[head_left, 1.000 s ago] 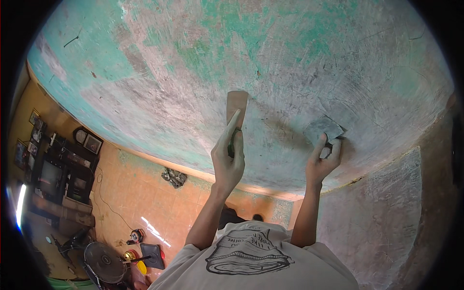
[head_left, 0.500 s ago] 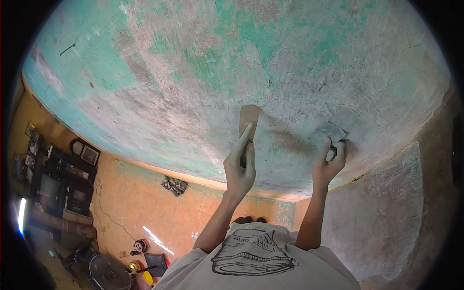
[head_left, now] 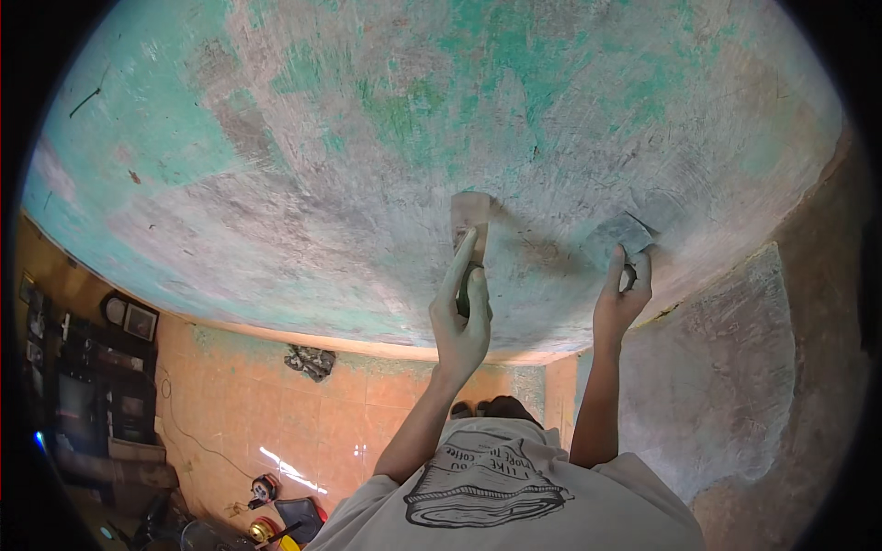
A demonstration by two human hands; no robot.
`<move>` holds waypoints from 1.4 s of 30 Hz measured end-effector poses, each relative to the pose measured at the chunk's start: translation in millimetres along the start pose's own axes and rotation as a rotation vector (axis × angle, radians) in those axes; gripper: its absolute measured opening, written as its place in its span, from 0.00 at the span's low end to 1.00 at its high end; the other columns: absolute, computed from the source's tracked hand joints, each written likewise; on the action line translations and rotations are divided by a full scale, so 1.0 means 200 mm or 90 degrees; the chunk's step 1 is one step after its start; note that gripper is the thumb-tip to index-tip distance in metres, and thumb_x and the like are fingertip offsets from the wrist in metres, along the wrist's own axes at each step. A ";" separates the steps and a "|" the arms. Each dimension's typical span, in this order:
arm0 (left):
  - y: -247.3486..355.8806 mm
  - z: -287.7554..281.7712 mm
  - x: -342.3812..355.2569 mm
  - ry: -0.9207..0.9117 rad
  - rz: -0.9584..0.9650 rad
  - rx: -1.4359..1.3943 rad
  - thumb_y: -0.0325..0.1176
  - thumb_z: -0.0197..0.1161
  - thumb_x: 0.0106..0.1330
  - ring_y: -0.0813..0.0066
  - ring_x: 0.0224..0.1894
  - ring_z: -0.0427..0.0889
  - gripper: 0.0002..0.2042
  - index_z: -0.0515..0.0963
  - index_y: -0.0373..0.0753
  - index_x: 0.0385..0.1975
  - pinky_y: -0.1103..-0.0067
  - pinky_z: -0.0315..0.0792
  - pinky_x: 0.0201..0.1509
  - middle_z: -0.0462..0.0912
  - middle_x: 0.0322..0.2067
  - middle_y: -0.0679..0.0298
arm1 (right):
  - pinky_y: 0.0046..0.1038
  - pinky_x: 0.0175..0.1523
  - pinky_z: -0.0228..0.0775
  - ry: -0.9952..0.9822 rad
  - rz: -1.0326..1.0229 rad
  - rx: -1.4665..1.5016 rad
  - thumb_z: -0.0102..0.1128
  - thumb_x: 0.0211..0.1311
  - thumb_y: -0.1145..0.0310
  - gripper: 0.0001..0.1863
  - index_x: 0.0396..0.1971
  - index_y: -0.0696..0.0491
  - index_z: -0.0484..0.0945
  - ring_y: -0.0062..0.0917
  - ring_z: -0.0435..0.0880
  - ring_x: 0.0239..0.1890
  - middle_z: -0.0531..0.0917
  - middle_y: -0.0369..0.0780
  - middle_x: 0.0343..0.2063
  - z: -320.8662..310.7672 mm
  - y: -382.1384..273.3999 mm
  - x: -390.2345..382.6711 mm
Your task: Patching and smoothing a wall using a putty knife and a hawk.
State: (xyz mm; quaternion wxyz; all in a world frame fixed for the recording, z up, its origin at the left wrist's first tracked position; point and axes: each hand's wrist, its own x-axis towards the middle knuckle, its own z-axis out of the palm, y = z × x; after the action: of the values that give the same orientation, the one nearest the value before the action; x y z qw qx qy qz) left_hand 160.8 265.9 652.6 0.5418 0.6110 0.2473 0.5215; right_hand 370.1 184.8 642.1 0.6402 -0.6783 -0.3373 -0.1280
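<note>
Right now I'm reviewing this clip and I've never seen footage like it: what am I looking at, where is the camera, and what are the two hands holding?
The picture comes from a wide fisheye camera worn on a person's head, which is why straight edges bend toward the rim. There is no machine, only a person's two bare hands, with the forearms coming in from the lower edge above a pale printed shirt. The surface filling most of the view is a rough plastered wall, grey with patches of green paint. The left hand holds a flat scraper blade against it, one finger laid along the blade. The right hand presses a smaller grey blade on the wall. Far below, an orange tiled floor and dark shelves show.
</note>
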 end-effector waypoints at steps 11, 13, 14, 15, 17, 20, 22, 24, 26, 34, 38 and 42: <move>0.03 -0.08 0.04 0.007 0.024 0.016 0.32 0.52 0.82 0.89 0.22 0.63 0.20 0.72 0.39 0.72 0.84 0.59 0.24 0.72 0.23 0.72 | 0.22 0.41 0.65 -0.014 0.063 0.083 0.60 0.77 0.67 0.10 0.37 0.60 0.79 0.16 0.71 0.34 0.78 0.32 0.29 -0.02 -0.03 -0.11; -0.01 -0.08 0.02 0.003 0.057 0.049 0.32 0.47 0.84 0.92 0.18 0.56 0.22 0.66 0.38 0.75 0.86 0.54 0.22 0.68 0.21 0.76 | 0.21 0.40 0.63 -0.020 0.072 0.122 0.60 0.77 0.68 0.10 0.37 0.60 0.79 0.15 0.70 0.33 0.77 0.31 0.29 -0.02 -0.06 -0.13; -0.04 -0.08 0.00 0.001 0.058 0.047 0.32 0.47 0.84 0.92 0.18 0.56 0.22 0.66 0.38 0.75 0.86 0.54 0.22 0.68 0.21 0.76 | 0.21 0.39 0.62 -0.024 0.083 0.160 0.61 0.76 0.68 0.10 0.37 0.60 0.79 0.14 0.68 0.32 0.76 0.30 0.28 -0.03 -0.06 -0.12; -0.08 -0.09 -0.05 0.000 0.029 0.028 0.32 0.48 0.84 0.92 0.19 0.57 0.21 0.67 0.37 0.74 0.86 0.55 0.22 0.68 0.22 0.76 | 0.21 0.39 0.62 -0.023 0.084 0.158 0.61 0.76 0.68 0.10 0.37 0.60 0.79 0.14 0.68 0.32 0.76 0.30 0.28 -0.05 -0.06 -0.14; -0.16 -0.10 -0.15 -0.003 -0.005 0.015 0.32 0.48 0.84 0.93 0.19 0.58 0.21 0.69 0.37 0.73 0.86 0.55 0.22 0.69 0.24 0.76 | 0.20 0.41 0.64 -0.088 0.143 0.187 0.62 0.75 0.71 0.08 0.37 0.61 0.79 0.13 0.69 0.33 0.75 0.29 0.28 -0.09 -0.07 -0.19; -0.22 -0.10 -0.28 -0.020 -0.074 -0.073 0.29 0.54 0.79 0.86 0.32 0.67 0.13 0.76 0.33 0.59 0.85 0.62 0.35 0.71 0.34 0.72 | 0.21 0.44 0.66 -0.189 0.123 0.231 0.62 0.73 0.73 0.06 0.40 0.62 0.79 0.14 0.71 0.34 0.76 0.29 0.28 -0.10 -0.14 -0.28; -0.27 -0.12 -0.31 -0.075 -0.067 -0.058 0.29 0.56 0.78 0.84 0.33 0.67 0.14 0.75 0.33 0.58 0.84 0.63 0.36 0.72 0.36 0.70 | 0.21 0.45 0.66 -0.270 0.186 0.256 0.62 0.73 0.74 0.06 0.40 0.62 0.80 0.15 0.73 0.36 0.78 0.30 0.31 -0.15 -0.09 -0.35; -0.29 -0.15 -0.35 -0.127 -0.054 -0.045 0.30 0.57 0.76 0.83 0.34 0.68 0.15 0.75 0.33 0.58 0.82 0.64 0.37 0.73 0.37 0.67 | 0.20 0.47 0.67 -0.369 0.225 0.326 0.64 0.70 0.76 0.05 0.35 0.60 0.79 0.16 0.75 0.39 0.80 0.33 0.38 -0.15 -0.08 -0.44; -0.26 -0.20 -0.38 -0.109 -0.057 0.023 0.29 0.61 0.74 0.81 0.34 0.68 0.09 0.76 0.32 0.48 0.81 0.63 0.37 0.72 0.39 0.65 | 0.20 0.45 0.66 -0.236 0.382 0.290 0.66 0.68 0.76 0.07 0.32 0.60 0.77 0.16 0.74 0.38 0.79 0.33 0.36 -0.21 -0.08 -0.61; -0.27 -0.32 -0.51 -0.132 -0.285 -0.216 0.28 0.66 0.74 0.79 0.34 0.75 0.06 0.77 0.33 0.36 0.80 0.68 0.39 0.72 0.44 0.65 | 0.27 0.45 0.68 -0.441 0.314 0.491 0.64 0.72 0.68 0.09 0.40 0.59 0.81 0.25 0.75 0.37 0.76 0.38 0.34 0.01 -0.01 -0.62; -0.30 -0.36 -0.54 -0.267 -0.085 -0.133 0.27 0.66 0.71 0.68 0.51 0.76 0.05 0.77 0.33 0.37 0.76 0.68 0.56 0.75 0.52 0.57 | 0.31 0.58 0.70 -0.628 0.216 0.337 0.64 0.72 0.65 0.17 0.55 0.57 0.81 0.29 0.79 0.56 0.81 0.41 0.50 0.05 0.04 -0.67; -0.30 -0.38 -0.62 -0.293 -0.230 -0.226 0.25 0.66 0.70 0.65 0.57 0.72 0.04 0.78 0.33 0.36 0.72 0.65 0.62 0.74 0.52 0.56 | 0.33 0.61 0.70 -0.650 0.191 0.239 0.66 0.71 0.64 0.14 0.49 0.57 0.85 0.31 0.79 0.57 0.80 0.41 0.54 0.08 -0.03 -0.71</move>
State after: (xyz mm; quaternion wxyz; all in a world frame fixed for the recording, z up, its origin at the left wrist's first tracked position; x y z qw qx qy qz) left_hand 65.6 206.0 542.0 0.7648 0.5551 0.1281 0.3009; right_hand 257.6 158.2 559.3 0.5164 -0.5694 -0.5209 0.3711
